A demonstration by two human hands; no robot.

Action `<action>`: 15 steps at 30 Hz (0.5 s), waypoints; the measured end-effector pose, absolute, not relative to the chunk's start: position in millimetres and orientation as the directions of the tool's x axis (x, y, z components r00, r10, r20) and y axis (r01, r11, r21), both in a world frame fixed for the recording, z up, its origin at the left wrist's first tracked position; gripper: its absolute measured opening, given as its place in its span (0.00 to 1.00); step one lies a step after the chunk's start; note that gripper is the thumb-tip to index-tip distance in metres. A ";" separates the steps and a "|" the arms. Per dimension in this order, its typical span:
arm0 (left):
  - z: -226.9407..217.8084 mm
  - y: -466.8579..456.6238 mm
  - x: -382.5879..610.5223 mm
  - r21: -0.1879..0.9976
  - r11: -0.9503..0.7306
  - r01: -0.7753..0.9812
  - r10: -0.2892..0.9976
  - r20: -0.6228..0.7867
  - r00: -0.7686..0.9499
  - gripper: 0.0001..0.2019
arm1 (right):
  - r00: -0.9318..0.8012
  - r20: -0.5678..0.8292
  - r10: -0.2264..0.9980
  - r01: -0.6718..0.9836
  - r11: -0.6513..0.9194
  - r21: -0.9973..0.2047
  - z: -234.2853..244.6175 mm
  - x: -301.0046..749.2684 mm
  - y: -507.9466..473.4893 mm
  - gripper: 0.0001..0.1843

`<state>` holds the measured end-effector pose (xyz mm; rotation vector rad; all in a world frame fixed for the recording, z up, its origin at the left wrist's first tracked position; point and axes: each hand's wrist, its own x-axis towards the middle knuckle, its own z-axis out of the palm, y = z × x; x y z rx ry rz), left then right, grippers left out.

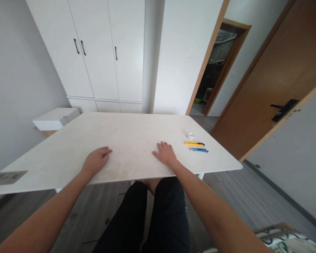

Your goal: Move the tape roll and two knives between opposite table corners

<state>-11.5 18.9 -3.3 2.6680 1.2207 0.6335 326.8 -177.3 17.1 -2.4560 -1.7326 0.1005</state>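
Yellow cutter [194, 143]: slim, black-tipped, lying flat at 3 o'clock of right hand, near but apart.
Blue cutter [199, 150]: just below yellow one, parallel.
Tape roll [191, 135]: small, clear, at 12 o'clock of cutters.
Right hand [165, 153]: palm down on table [126, 137], fingers loosely spread, holding nothing.
Left hand [96, 160]: flat, fingers together, empty.
Step, judged: resting, nothing grasped; reaching a cutter calls for a short rightward move.

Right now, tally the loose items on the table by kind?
Utility knives: 2, yellow knife and blue knife, right of the right hand
Tape rolls: 1, clear tape roll
Flat grey label: 1, grey label
Total: 4
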 end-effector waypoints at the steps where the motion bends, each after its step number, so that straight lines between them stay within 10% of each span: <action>1: -3.3 18.8 -11.1 0.296 -0.658 0.692 0.751 0.313 0.581 0.27 | 0.333 0.024 0.943 0.934 -0.326 -0.147 16.4 327.5 -177.0 0.43; 15: 7.9 9.1 -4.2 0.203 -0.700 0.685 0.705 0.355 0.615 0.23 | 0.322 0.053 0.945 0.931 -0.306 -0.198 16.2 328.1 -177.8 0.43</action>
